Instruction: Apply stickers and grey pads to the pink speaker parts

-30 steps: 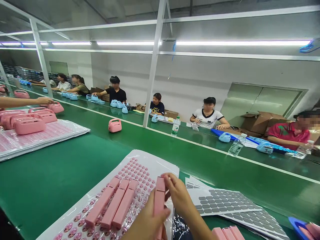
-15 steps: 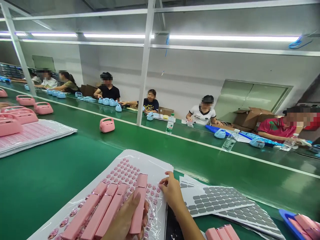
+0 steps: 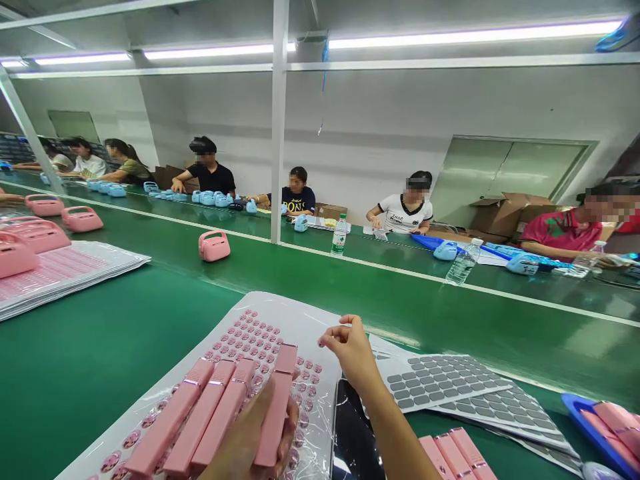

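Observation:
Fingers of my left hand (image 3: 250,433) wrap round a pink bar-shaped piece (image 3: 278,407), held tilted above a sheet of round pink stickers (image 3: 255,333). Three similar pink pieces (image 3: 173,417) lie side by side on that sheet, left of the hand. My right hand (image 3: 350,343) is raised over the sheet's right edge, thumb and forefinger pinched on a small round sticker (image 3: 321,343). Sheets of grey oval stickers (image 3: 450,380) lie to the right, beyond my right forearm.
More pink pieces (image 3: 457,457) lie at the bottom right, others in a blue tray (image 3: 575,413). Pink cases (image 3: 214,247) stand on the green table (image 3: 150,333). Bottles (image 3: 339,237) and blue cases (image 3: 445,251) stand farther off, where several people sit.
My right hand has risen slightly away from the sticker sheet, with a small sticker now visible at its fingertips. My left hand still holds the pink piece. The view has tilted slightly.

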{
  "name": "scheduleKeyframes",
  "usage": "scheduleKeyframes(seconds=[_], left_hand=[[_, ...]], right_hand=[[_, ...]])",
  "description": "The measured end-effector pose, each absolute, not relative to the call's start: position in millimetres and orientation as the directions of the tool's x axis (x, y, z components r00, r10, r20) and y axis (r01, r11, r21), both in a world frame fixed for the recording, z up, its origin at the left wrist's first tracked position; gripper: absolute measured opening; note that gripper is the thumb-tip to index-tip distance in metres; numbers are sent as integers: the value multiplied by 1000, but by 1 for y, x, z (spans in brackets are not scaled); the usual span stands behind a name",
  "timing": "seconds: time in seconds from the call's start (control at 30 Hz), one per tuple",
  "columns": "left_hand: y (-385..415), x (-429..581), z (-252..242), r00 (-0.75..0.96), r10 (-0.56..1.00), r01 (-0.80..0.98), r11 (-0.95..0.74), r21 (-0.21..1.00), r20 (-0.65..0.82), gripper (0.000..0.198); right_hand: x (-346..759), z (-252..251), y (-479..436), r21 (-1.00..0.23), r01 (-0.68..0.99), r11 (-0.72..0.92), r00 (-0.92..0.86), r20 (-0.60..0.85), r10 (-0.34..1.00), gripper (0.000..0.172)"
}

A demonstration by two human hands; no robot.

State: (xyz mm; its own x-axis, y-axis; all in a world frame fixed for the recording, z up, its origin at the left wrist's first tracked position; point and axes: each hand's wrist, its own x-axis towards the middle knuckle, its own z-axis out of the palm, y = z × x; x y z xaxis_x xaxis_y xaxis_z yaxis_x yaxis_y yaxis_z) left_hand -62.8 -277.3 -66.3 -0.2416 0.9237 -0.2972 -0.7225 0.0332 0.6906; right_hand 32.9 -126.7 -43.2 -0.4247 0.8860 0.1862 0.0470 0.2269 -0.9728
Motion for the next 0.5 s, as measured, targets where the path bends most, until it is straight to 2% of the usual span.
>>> scheduleKeyframes(seconds=[0.13, 0.2, 0.33, 0.43, 0.5], left_hand=[[-279, -65, -65, -231, 902, -793, 43, 607, -366, 34], [-279, -65, -64, -211, 911, -818, 34, 574, -355, 37], [-281, -64, -61, -141, 938, -810, 75, 581, -317, 39], [-281, -64, -64, -63, 941, -791, 156, 592, -332, 50], [-281, -64, -66, -29, 941, -778, 190, 599, -336, 54]], right_hand=[[29, -13, -157, -980, -95, 177, -532, 200, 823, 36], [26, -7, -169, -980, -133, 146, -574, 196, 795, 35], [22, -7, -182, -984, -104, 148, -615, 180, 768, 32], [21, -12, -186, -985, -102, 140, -635, 173, 753, 31], [21, -15, -187, -977, -93, 194, -627, 209, 750, 31]])
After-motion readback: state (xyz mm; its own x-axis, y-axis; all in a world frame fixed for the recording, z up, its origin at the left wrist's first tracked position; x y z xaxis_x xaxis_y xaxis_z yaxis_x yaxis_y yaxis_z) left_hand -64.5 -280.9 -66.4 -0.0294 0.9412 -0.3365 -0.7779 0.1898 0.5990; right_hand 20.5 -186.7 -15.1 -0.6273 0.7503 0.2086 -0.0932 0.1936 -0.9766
